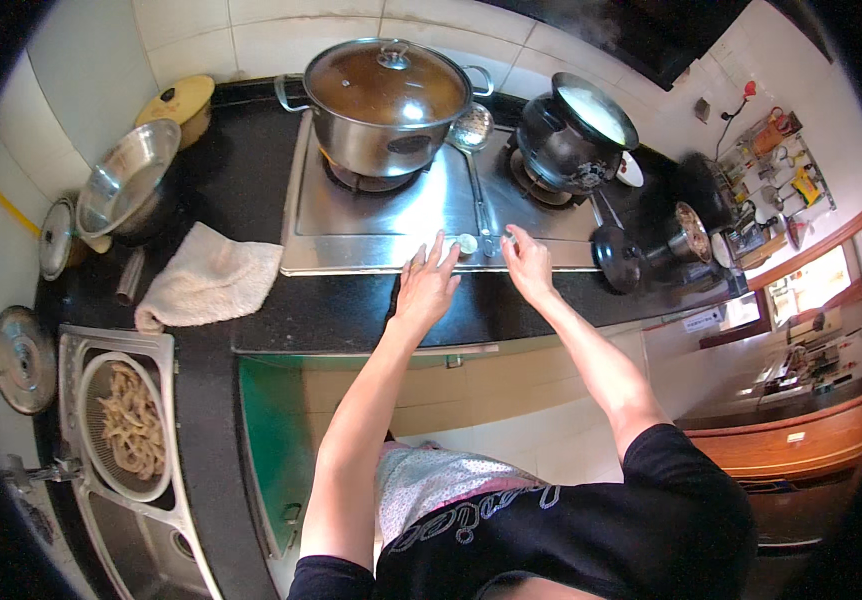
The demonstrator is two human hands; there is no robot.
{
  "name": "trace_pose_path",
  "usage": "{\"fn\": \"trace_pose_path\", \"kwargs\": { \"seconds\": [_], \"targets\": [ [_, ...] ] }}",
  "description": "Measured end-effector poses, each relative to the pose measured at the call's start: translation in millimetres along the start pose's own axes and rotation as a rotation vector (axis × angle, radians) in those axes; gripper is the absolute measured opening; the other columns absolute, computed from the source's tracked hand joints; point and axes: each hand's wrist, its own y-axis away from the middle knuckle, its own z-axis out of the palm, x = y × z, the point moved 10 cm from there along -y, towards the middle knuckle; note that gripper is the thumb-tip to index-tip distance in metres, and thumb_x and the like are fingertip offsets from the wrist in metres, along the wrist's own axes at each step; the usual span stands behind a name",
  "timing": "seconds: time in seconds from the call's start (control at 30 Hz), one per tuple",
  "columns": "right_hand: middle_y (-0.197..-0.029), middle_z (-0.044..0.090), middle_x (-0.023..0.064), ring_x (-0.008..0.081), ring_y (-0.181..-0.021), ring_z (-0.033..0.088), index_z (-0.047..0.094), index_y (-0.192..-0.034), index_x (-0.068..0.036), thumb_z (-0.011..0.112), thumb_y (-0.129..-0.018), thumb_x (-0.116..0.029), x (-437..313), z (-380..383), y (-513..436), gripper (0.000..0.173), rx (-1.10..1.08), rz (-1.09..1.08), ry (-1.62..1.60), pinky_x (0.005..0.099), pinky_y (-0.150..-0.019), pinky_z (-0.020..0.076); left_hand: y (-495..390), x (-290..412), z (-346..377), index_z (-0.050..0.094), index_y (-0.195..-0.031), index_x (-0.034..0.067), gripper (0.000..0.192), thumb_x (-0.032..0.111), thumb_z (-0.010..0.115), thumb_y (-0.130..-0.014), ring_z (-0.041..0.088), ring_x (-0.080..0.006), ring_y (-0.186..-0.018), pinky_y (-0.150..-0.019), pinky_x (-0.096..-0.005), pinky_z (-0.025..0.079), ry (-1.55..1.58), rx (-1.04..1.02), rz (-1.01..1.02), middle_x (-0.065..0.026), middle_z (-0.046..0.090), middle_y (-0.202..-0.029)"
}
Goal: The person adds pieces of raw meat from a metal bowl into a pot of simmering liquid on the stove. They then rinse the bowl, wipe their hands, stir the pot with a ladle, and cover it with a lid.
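My left hand (426, 283) is spread, palm down, at the front edge of the steel gas hob (348, 251), its fingertips close to a round knob (467, 244). My right hand (528, 262) hovers or rests at the same edge farther right, fingers apart and somewhat bent; it seems to hold nothing. Between the hands lies the handle of a perforated skimmer (471, 129). A lidded stainless steel pot (378, 142) stands on the left burner. On the right burner sits a black pot (562, 150) with pale, whitish contents visible at its tilted-looking top.
A folded cloth (213, 274) lies left of the hob, near a steel bowl (127, 184) and a yellow lidded pot (195, 112). The sink (168, 420) holds a colander (90, 442) of food strips. A black lid (617, 259) and a small pan (682, 244) are at right.
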Motion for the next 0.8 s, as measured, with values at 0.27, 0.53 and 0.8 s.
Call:
{"fn": "trace_pose_path", "kwargs": {
  "seconds": [0.27,0.53,0.8],
  "targets": [
    [-0.091,0.062,0.0123,0.0263,-0.076,0.061,0.060,-0.107,-0.007,0.057,-0.081,-0.009,-198,114,32,0.027,-0.349,-0.338,-0.306,0.0340,-0.067,0.0498,68,-138,-133,0.036,-0.136,0.014,0.059,0.025,0.059,-0.083,0.029,-0.0367,-0.130,-0.102,-0.0547,0.025,-0.190,0.251,-0.284,-0.0130,0.029,-0.143],
    [-0.130,0.044,0.0121,0.0304,-0.117,0.043,0.053,-0.119,-0.019,0.061,-0.076,-0.018,-353,247,79,0.044,-0.646,-0.816,-0.143,0.0443,-0.097,0.0360,154,-297,-208,0.037,-0.136,0.022,0.058,0.032,0.057,-0.083,0.020,-0.0413,-0.132,-0.101,-0.0610,0.019,-0.452,0.049,-0.713,-0.0136,0.025,-0.146],
    [-0.098,0.053,0.0108,0.0303,-0.096,0.052,0.060,-0.087,-0.006,0.060,-0.071,-0.008,-344,250,66,0.016,-0.669,-0.815,-0.091,0.0380,-0.082,0.0452,126,-266,-193,0.046,-0.126,0.018,0.046,0.035,0.056,-0.084,0.042,-0.0384,-0.110,-0.079,-0.0526,0.042,-0.621,0.032,-0.577,-0.0146,0.044,-0.121]
  ]
}}
